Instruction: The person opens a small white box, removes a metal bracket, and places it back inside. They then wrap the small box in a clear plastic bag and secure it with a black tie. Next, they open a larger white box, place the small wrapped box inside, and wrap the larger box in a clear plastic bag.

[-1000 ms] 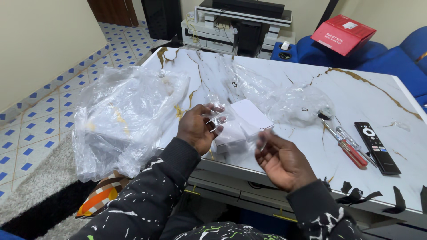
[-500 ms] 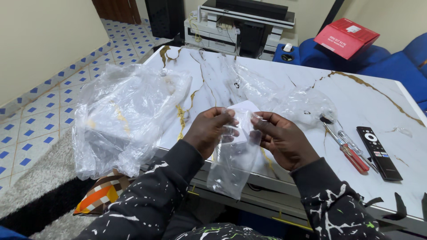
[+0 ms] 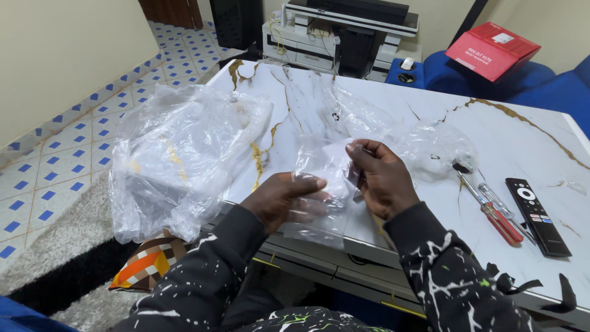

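Observation:
Both my hands hold a small clear plastic bag (image 3: 319,197) over the near edge of a white marble-look table (image 3: 516,141). My left hand (image 3: 279,200) grips its lower part from the left. At the upper right edge, my right hand (image 3: 381,178) pinches the bag between thumb and fingers. A white flat box (image 3: 337,149) lies on the table just behind the bag, mostly hidden by it.
A large crumpled clear plastic sheet (image 3: 184,154) covers the table's left side, more clear plastic (image 3: 430,144) lies at centre. Two red-handled screwdrivers (image 3: 495,212) and a black remote (image 3: 536,208) sit at right. Black tape scraps (image 3: 565,295) line the near edge. A checked cushion (image 3: 147,264) lies on the floor.
My hands came together on the small clear bag and lifted it off the box. My left hand has since dropped to its lower part while the right holds the top.

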